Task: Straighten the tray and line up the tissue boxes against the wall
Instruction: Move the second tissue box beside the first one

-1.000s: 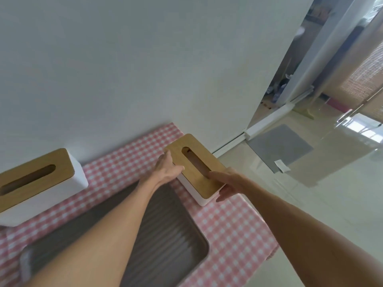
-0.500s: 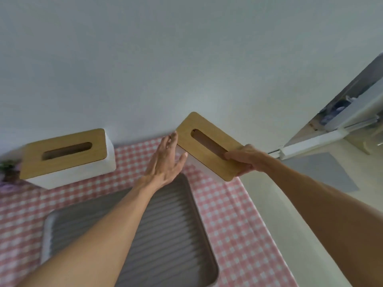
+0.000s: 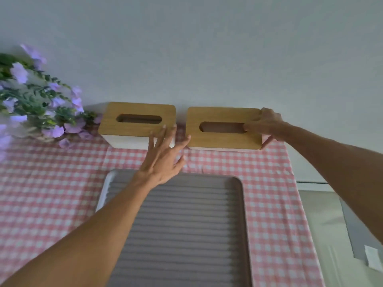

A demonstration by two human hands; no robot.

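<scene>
Item: right tissue box [image 3: 222, 128], white body, wooden lid with a long slot. It stands at the back of the table against the wall [image 3: 207, 48], long side parallel to it. My right hand [image 3: 267, 126] grasps its right end: fingers on the lid, one fingertip at the end of the slot, thumb down the near right corner.

Item: left tissue box [image 3: 136, 123], same make, also against the wall, just beside the right one with a narrow gap between them. Its lid sits a touch further back than its neighbour's.

Item: my left hand [image 3: 163, 156], open and flat, fingers spread, holding nothing. The fingertips reach the gap between the boxes; whether they touch the left box's near right corner I cannot tell, as the edge is blurred.

Item: grey ribbed tray [image 3: 186, 224], in front of the boxes and apart from them, its far edge roughly parallel to the wall. My left forearm crosses its near left part.

Item: pink-and-white checked tablecloth [image 3: 51, 193], under everything.

Item: purple flowers with green leaves [image 3: 37, 104], at the far left, just beside the left box.
</scene>
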